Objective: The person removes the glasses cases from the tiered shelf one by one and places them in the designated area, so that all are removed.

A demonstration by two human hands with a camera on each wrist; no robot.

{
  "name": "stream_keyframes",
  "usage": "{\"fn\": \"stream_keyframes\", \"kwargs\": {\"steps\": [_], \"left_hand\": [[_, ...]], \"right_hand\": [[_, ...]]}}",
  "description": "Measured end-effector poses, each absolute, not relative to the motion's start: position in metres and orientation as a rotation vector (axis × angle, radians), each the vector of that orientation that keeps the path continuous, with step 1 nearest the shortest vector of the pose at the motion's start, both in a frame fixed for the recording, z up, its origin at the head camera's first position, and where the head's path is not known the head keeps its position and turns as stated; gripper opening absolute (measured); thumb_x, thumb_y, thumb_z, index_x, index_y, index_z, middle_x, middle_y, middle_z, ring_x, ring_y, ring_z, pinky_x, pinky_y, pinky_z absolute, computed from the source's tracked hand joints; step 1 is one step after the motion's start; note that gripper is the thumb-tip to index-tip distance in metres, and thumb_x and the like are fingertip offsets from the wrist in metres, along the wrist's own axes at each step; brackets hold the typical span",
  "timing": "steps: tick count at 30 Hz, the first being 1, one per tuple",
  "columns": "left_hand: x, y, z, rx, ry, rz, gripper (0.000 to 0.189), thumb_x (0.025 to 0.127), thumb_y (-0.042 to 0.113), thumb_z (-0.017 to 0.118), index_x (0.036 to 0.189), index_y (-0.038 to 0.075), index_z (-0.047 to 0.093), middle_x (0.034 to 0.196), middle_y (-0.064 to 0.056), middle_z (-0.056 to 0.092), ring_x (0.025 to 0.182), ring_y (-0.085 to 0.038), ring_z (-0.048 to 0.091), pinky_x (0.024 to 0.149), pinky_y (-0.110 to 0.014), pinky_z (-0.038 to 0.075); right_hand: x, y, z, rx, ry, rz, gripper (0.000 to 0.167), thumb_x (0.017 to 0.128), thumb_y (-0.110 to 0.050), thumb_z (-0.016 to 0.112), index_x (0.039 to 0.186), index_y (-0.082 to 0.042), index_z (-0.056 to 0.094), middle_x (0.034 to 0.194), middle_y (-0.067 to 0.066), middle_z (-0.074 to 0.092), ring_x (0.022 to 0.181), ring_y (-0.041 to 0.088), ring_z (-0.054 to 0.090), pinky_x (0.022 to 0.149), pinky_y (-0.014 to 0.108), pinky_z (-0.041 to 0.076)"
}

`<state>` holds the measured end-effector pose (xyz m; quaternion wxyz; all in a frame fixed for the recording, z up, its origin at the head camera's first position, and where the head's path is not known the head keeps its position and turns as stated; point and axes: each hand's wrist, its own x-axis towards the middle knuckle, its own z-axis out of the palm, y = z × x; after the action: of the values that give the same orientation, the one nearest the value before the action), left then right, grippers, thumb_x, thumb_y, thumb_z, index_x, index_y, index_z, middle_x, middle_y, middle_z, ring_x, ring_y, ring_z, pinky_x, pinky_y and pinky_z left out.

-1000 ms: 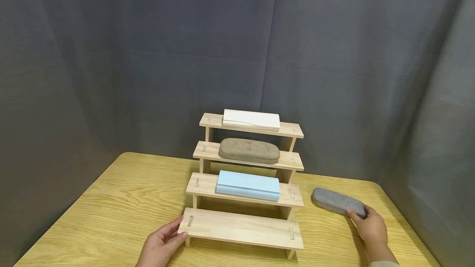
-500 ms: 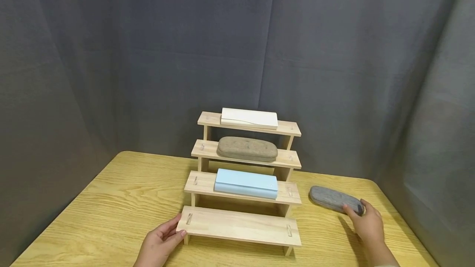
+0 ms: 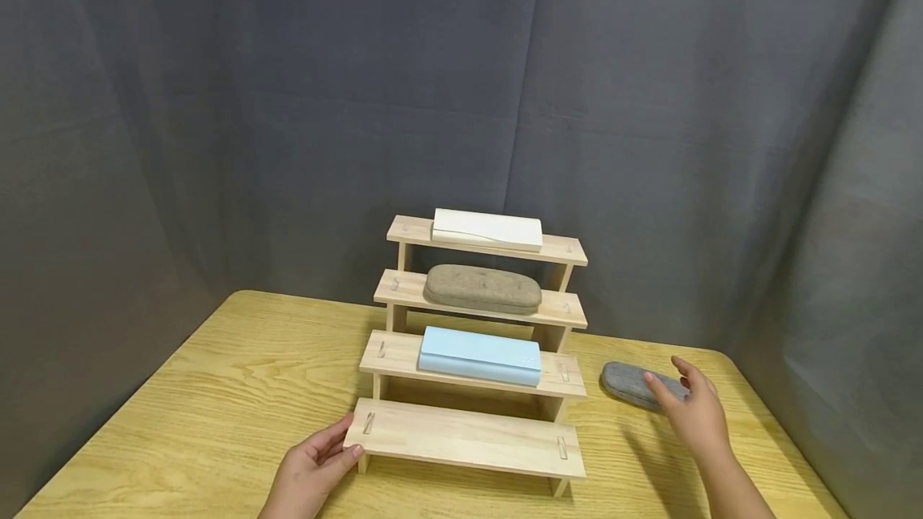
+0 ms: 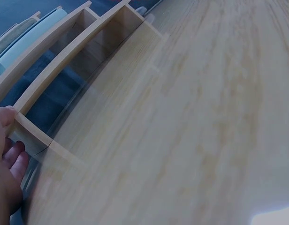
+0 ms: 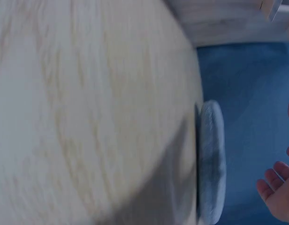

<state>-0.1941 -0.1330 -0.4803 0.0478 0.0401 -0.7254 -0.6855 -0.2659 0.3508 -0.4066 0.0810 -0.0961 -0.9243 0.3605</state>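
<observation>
A four-tier wooden step rack (image 3: 461, 437) stands mid-table in the head view. My left hand (image 3: 308, 467) pinches the left end of its lowest shelf, thumb at the front edge; the left wrist view also shows that hand (image 4: 8, 164) at the shelf corner. Right of the rack, a grey glasses case (image 3: 629, 384) lies flat on the table. Over its right end hovers my right hand (image 3: 698, 420), thumb and fingers spread and holding nothing. A gap separates the hand (image 5: 281, 193) from the grey case (image 5: 211, 164) in the right wrist view.
A white case (image 3: 486, 229) lies on the top shelf, a brown glasses case (image 3: 481, 288) below it, and a light blue case (image 3: 479, 356) on the third shelf. Grey curtains (image 3: 360, 102) hang behind and beside the wooden table (image 3: 180, 415).
My right hand has come off the right end of the grey glasses case and risen, its fingers spreading. The case stays on the table. My left hand keeps its place on the rack.
</observation>
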Motion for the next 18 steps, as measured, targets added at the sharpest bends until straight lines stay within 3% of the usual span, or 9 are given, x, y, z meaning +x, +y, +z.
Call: {"fn": "stream_keyframes", "kwargs": {"steps": [18], "left_hand": [[-0.195, -0.134, -0.483, 0.12, -2.213, -2.095, 0.05, 0.089, 0.009, 0.071, 0.134, -0.008, 0.054, 0.137, -0.024, 0.056, 0.107, -0.016, 0.066, 0.084, -0.017, 0.055]], "right_hand": [[-0.251, 0.287, -0.369, 0.155, -2.639, 1.182, 0.07, 0.096, -0.038, 0.063, 0.147, 0.001, 0.036, 0.15, 0.024, 0.035, 0.136, 0.042, 0.034, 0.109, 0.058, 0.034]]}}
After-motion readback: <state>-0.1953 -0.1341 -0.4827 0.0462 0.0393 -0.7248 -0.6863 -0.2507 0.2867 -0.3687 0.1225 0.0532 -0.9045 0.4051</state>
